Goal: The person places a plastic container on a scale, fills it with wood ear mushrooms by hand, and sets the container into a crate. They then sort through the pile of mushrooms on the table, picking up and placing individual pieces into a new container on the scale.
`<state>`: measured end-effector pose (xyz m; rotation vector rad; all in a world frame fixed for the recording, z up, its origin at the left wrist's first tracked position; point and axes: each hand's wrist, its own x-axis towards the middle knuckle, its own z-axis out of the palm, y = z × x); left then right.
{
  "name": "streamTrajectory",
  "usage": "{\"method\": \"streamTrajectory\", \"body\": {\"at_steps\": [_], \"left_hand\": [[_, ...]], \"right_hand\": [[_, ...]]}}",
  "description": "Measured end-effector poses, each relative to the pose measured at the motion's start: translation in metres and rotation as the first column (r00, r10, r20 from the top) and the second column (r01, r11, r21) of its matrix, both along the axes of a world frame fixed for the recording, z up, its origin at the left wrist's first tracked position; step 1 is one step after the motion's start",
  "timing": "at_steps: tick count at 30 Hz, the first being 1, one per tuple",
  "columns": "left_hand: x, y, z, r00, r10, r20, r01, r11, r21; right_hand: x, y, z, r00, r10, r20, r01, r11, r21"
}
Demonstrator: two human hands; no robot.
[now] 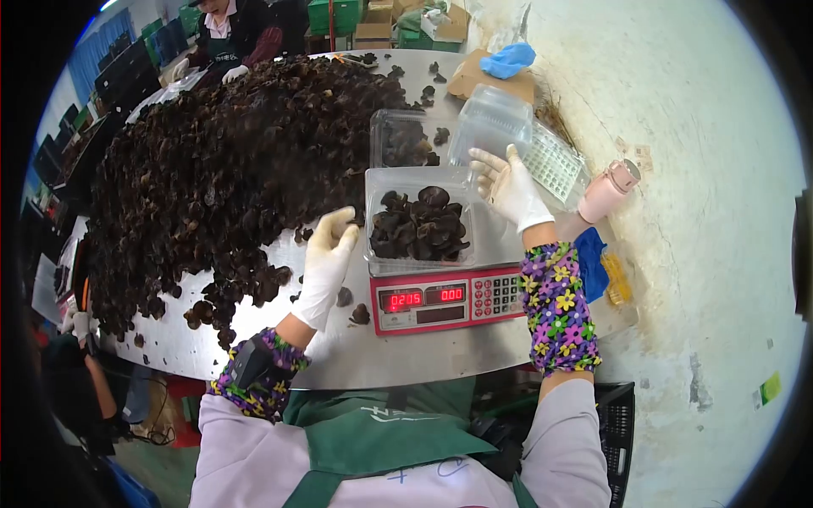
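Observation:
A clear plastic box [370, 245] holding dark wood ear mushrooms [421, 227] sits on a red digital scale [449, 300], whose lit display reads 0.205 and 0.00. My left hand [324, 264], in a white glove, is just left of the box with its fingers loosely bent, thumb apart, and nothing in it. On the other side, my right hand [512, 193], also gloved, is raised beside the box's right edge. Its fingers are spread and hold nothing. Behind the weighed box stands another clear box [385, 135] with some mushrooms in it.
A large heap of wood ear mushrooms [229, 161] covers the metal table's left side. Stacked clear boxes [491, 118], a white grid tray [555, 169], a pink bottle [608, 190] and blue cloth [591, 264] line the wall side. Across the heap, a co-worker [233, 42] wears gloves.

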<state>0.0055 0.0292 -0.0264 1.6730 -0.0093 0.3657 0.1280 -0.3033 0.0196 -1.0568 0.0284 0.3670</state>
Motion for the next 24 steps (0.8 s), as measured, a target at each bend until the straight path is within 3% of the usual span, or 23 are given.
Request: {"method": "streamTrajectory", "body": {"at_steps": [1,2,3,4,5,7,8,10,11,13,14,16,17,18,19,20,21,22,24], "left_hand": [[-0.004,0.008,0.001,1.0,-0.002,0.002,0.002,1.0,0.004],[-0.01,0.015,0.009,0.957,-0.151,-0.249,0.124,0.985,-0.12],[-0.014,0.019,0.014,0.831,-0.312,-0.461,0.205,0.941,-0.268],[-0.015,0.02,0.014,0.829,-0.314,-0.462,0.207,0.941,-0.268],[-0.016,0.02,0.015,0.781,-0.381,-0.495,0.206,0.905,-0.371],[-0.02,0.018,0.023,0.711,-0.508,-0.486,0.221,0.818,-0.53],[-0.019,0.016,0.022,0.701,-0.518,-0.489,0.232,0.815,-0.531],[-0.018,0.008,0.02,0.759,-0.438,-0.482,0.237,0.875,-0.421],[-0.012,0.012,0.014,0.736,-0.489,-0.468,0.235,0.833,-0.502],[-0.005,0.019,0.011,0.751,-0.547,-0.369,0.307,0.785,-0.538],[0.004,0.023,0.007,0.737,-0.598,-0.315,0.374,0.748,-0.548],[0.027,0.046,-0.021,0.657,-0.732,-0.178,0.517,0.61,-0.601],[0.035,0.056,-0.018,0.613,-0.762,-0.207,0.586,0.615,-0.527],[0.027,0.058,-0.009,0.66,-0.713,-0.236,0.548,0.672,-0.498],[0.0,0.042,0.028,0.628,-0.727,-0.276,0.612,0.681,-0.401],[-0.032,0.016,0.059,0.701,-0.635,-0.325,0.625,0.766,-0.148],[-0.01,0.041,0.033,0.645,-0.696,-0.315,0.671,0.713,-0.202],[-0.024,0.027,0.035,0.711,-0.656,-0.252,0.624,0.754,-0.205],[-0.009,0.046,0.012,0.62,-0.748,-0.239,0.693,0.664,-0.281]], "right_hand": [[-0.003,-0.004,0.005,0.996,0.077,0.054,-0.076,0.997,-0.023],[-0.016,0.001,0.016,0.996,0.076,0.055,-0.075,0.997,-0.021],[-0.036,0.009,0.028,0.976,0.048,0.211,0.023,0.947,-0.319],[-0.055,0.014,0.032,0.93,0.067,0.363,0.163,0.807,-0.568],[-0.072,0.014,0.027,0.868,0.154,0.471,0.139,0.836,-0.531],[-0.111,0.024,0.012,0.769,0.214,0.602,0.369,0.62,-0.692],[-0.134,0.029,0.006,0.76,0.214,0.614,0.457,0.497,-0.738],[-0.156,0.04,-0.005,0.948,-0.001,0.318,0.275,0.503,-0.819],[-0.16,0.042,-0.007,0.99,-0.083,0.115,0.138,0.752,-0.645],[-0.161,0.044,-0.015,0.999,-0.043,-0.017,0.029,0.869,-0.494],[-0.161,0.047,-0.022,0.997,-0.069,0.015,0.07,0.912,-0.404],[-0.165,0.052,-0.015,0.998,-0.067,0.008,0.067,0.946,-0.318],[-0.164,0.056,-0.022,0.994,-0.096,0.051,0.106,0.964,-0.242],[-0.163,0.057,-0.026,0.988,-0.115,0.108,0.141,0.952,-0.271],[-0.169,0.057,-0.021,0.984,-0.117,0.136,0.153,0.942,-0.299],[-0.17,0.061,-0.03,0.965,-0.177,0.194,0.23,0.926,-0.299],[-0.179,0.058,-0.029,0.949,-0.158,0.274,0.256,0.892,-0.372],[-0.186,0.057,-0.027,0.93,-0.112,0.349,0.269,0.855,-0.443],[-0.205,0.059,-0.035,0.908,-0.261,0.328,0.374,0.858,-0.353]]}}
